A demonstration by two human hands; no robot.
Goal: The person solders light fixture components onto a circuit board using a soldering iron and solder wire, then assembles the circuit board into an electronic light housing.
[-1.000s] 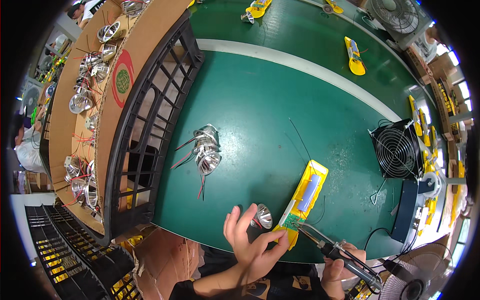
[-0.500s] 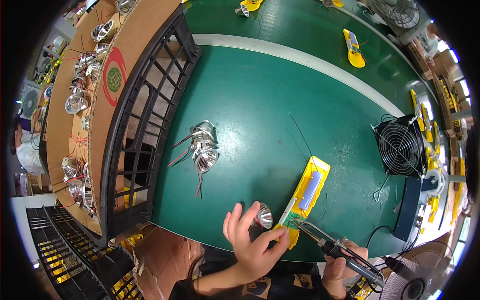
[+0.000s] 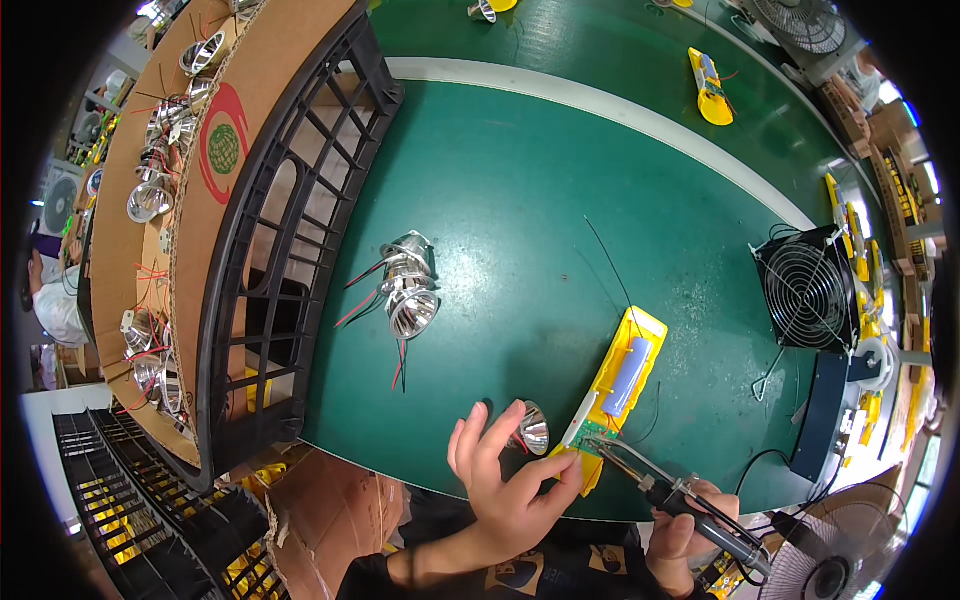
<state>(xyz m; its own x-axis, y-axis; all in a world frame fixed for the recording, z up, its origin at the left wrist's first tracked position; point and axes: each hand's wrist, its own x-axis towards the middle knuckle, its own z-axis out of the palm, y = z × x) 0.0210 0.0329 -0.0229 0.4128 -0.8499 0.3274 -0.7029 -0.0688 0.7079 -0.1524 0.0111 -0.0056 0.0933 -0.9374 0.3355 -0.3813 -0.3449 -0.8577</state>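
A yellow plastic lamp housing lies slanted on the green worktop, holding a blue-violet cylindrical battery and a small green circuit board. My right hand grips a soldering iron with a thin metal feed tube alongside; its tip is at the board. My left hand pinches thumb and forefinger together at the board's near edge, other fingers raised; what lies in the pinch is too small to make out. Just beyond those fingers sits a silver reflector, partly hidden by them.
Several nested reflectors with red and black wires lie left of centre. A black plastic crate and a cardboard box of reflectors stand at left. A square black fan is at right. Another yellow housing lies beyond the pale strip.
The view has shifted slightly. Both hands keep their places at the circuit board, with the iron tip still against it; nothing was picked up or let go.
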